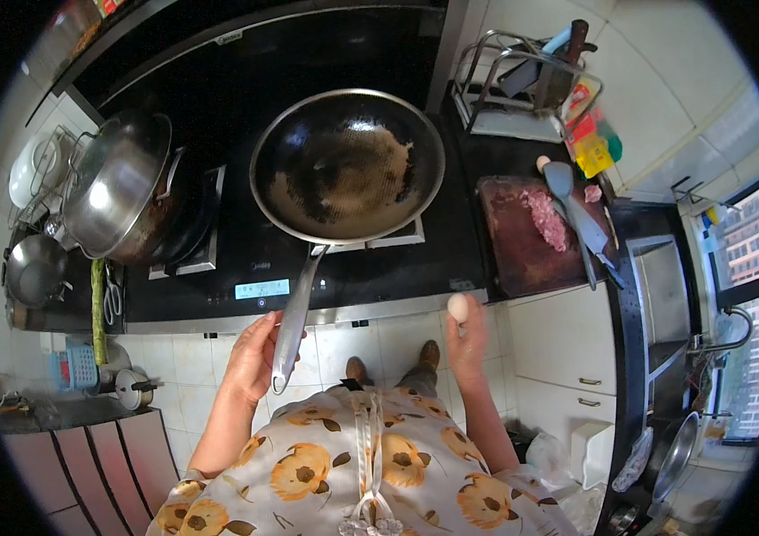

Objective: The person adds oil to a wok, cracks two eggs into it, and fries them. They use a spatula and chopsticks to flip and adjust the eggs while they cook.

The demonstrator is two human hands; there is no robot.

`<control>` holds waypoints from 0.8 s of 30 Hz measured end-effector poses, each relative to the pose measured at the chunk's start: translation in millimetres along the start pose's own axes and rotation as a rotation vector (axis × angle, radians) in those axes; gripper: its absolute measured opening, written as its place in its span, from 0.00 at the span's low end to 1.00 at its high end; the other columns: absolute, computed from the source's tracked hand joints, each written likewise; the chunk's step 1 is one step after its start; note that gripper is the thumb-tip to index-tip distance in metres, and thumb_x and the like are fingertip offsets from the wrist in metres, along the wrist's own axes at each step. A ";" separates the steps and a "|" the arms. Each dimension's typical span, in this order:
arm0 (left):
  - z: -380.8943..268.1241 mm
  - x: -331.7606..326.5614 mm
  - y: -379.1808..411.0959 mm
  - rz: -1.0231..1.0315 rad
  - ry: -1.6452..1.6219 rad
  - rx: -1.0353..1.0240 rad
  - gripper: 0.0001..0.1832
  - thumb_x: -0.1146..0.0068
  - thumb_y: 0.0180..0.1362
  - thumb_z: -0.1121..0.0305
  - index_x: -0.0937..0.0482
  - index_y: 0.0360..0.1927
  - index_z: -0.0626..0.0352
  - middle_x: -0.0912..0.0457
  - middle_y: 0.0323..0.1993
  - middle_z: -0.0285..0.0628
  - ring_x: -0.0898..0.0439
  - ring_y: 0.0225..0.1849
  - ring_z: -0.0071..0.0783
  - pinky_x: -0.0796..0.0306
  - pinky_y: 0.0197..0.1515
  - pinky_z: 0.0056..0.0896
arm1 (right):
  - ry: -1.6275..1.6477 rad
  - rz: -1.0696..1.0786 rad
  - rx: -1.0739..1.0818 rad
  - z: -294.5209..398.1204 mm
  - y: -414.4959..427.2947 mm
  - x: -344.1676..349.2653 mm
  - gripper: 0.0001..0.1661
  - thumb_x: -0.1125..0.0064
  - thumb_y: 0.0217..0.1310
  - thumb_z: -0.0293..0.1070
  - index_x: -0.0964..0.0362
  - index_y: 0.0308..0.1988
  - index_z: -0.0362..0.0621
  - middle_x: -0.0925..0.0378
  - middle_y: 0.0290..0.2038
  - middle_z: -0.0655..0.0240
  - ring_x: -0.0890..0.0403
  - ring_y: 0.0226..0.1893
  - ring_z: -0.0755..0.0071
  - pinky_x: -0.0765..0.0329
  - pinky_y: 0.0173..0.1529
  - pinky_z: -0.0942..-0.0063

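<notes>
A dark frying pan [346,167] with a steel rim sits on the gas hob [446,261], its inside shiny with brownish patches. Its grey handle points towards me, and my left hand [255,355] is around or against the handle from the left; the exact grip is partly hidden. At the hob's front edge my right hand [466,345] holds an egg [458,307] at its fingertips. To the right of the hob, a brown cutting board [520,268] bears minced meat [545,220], a grey spatula [559,179] and a knife [590,231].
Another egg [543,163] lies behind the board, near a metal knife rack [517,124]. At left stand a large steel pot or lid [115,187] and a small wok [38,270]; scissors [112,301] lie by a long green vegetable stalk [98,311]. A sink [664,288] is at right.
</notes>
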State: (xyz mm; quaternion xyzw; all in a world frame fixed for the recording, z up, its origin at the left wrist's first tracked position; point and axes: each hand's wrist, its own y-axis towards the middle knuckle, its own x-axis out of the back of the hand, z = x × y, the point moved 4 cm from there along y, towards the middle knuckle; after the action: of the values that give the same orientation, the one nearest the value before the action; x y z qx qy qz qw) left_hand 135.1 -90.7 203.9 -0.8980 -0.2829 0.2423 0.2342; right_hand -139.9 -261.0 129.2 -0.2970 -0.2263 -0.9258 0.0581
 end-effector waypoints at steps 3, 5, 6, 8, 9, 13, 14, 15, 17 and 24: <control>6.9 10.9 2.6 -0.075 -0.013 -0.021 0.22 0.54 0.62 0.53 0.29 0.47 0.63 0.21 0.31 0.43 0.23 0.21 0.25 0.27 0.18 0.22 | -0.090 0.026 0.049 -2.7 -1.4 -5.1 0.24 0.42 0.53 0.23 0.34 0.52 0.39 0.29 0.43 0.56 0.25 0.39 0.57 0.26 0.38 0.70; 10.9 16.3 2.2 -0.076 -0.036 -0.022 0.21 0.53 0.62 0.53 0.27 0.46 0.62 0.21 0.31 0.42 0.23 0.22 0.25 0.27 0.21 0.22 | -0.082 0.065 0.013 -8.8 -5.6 -7.0 0.24 0.43 0.53 0.23 0.35 0.52 0.38 0.30 0.44 0.54 0.25 0.40 0.54 0.27 0.41 0.68; 12.7 17.4 2.5 -0.078 -0.050 -0.020 0.21 0.53 0.62 0.54 0.27 0.46 0.62 0.21 0.31 0.42 0.22 0.23 0.25 0.27 0.22 0.22 | -0.020 0.087 -0.059 -10.4 -8.3 -6.7 0.24 0.43 0.54 0.24 0.36 0.52 0.39 0.30 0.45 0.53 0.26 0.42 0.51 0.27 0.44 0.66; 5.4 13.3 1.6 -0.067 -0.110 -0.049 0.16 0.51 0.62 0.58 0.24 0.43 0.61 0.20 0.31 0.38 0.22 0.30 0.23 0.27 0.34 0.21 | 0.048 0.098 -0.127 -9.5 -6.6 -5.6 0.24 0.43 0.55 0.25 0.36 0.52 0.39 0.31 0.47 0.51 0.26 0.44 0.47 0.27 0.47 0.64; 2.5 11.6 0.7 -0.061 -0.138 -0.061 0.15 0.51 0.62 0.60 0.23 0.41 0.61 0.19 0.31 0.37 0.22 0.33 0.22 0.27 0.40 0.21 | 0.053 0.085 -0.126 -4.8 -4.4 -2.4 0.24 0.43 0.55 0.25 0.37 0.52 0.39 0.31 0.47 0.52 0.26 0.45 0.48 0.27 0.47 0.64; 2.6 17.3 2.2 -0.097 -0.121 -0.062 0.16 0.50 0.61 0.58 0.22 0.41 0.60 0.18 0.31 0.38 0.21 0.32 0.23 0.26 0.34 0.21 | -0.028 0.082 -0.043 -9.7 -5.2 -9.5 0.24 0.42 0.54 0.24 0.36 0.52 0.38 0.30 0.45 0.55 0.24 0.40 0.58 0.24 0.36 0.73; 1.6 16.5 3.4 -0.099 -0.127 -0.069 0.16 0.51 0.62 0.58 0.23 0.42 0.61 0.19 0.30 0.37 0.21 0.30 0.22 0.26 0.33 0.20 | 0.015 0.075 -0.065 -12.6 -4.8 -9.0 0.24 0.43 0.54 0.24 0.36 0.53 0.39 0.31 0.46 0.55 0.25 0.42 0.55 0.25 0.40 0.71; 1.5 17.1 3.4 -0.107 -0.132 -0.073 0.16 0.51 0.63 0.59 0.23 0.42 0.61 0.19 0.29 0.37 0.22 0.28 0.21 0.26 0.33 0.20 | 0.059 0.073 -0.090 -10.1 -3.9 -7.3 0.25 0.44 0.55 0.24 0.37 0.53 0.39 0.31 0.47 0.54 0.26 0.44 0.52 0.26 0.44 0.68; 2.5 19.0 2.7 -0.118 -0.138 -0.075 0.16 0.52 0.63 0.59 0.24 0.43 0.62 0.19 0.28 0.36 0.22 0.25 0.20 0.26 0.31 0.19 | 0.086 0.087 -0.108 -9.9 -4.4 -8.5 0.25 0.44 0.55 0.24 0.37 0.53 0.40 0.31 0.48 0.53 0.27 0.46 0.49 0.27 0.48 0.65; 2.1 22.1 1.9 -0.134 -0.149 -0.058 0.16 0.53 0.64 0.59 0.24 0.45 0.61 0.19 0.28 0.36 0.23 0.23 0.19 0.28 0.27 0.19 | 0.033 0.044 0.006 -12.6 -5.1 -9.9 0.25 0.42 0.54 0.24 0.36 0.53 0.39 0.30 0.47 0.55 0.25 0.42 0.57 0.24 0.38 0.72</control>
State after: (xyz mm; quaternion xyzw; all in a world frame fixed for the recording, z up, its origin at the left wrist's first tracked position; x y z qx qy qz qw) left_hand 150.6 -77.8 194.5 -0.8631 -0.3657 0.2837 0.2021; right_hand -139.7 -262.5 112.4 -0.2862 -0.2215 -0.9285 0.0830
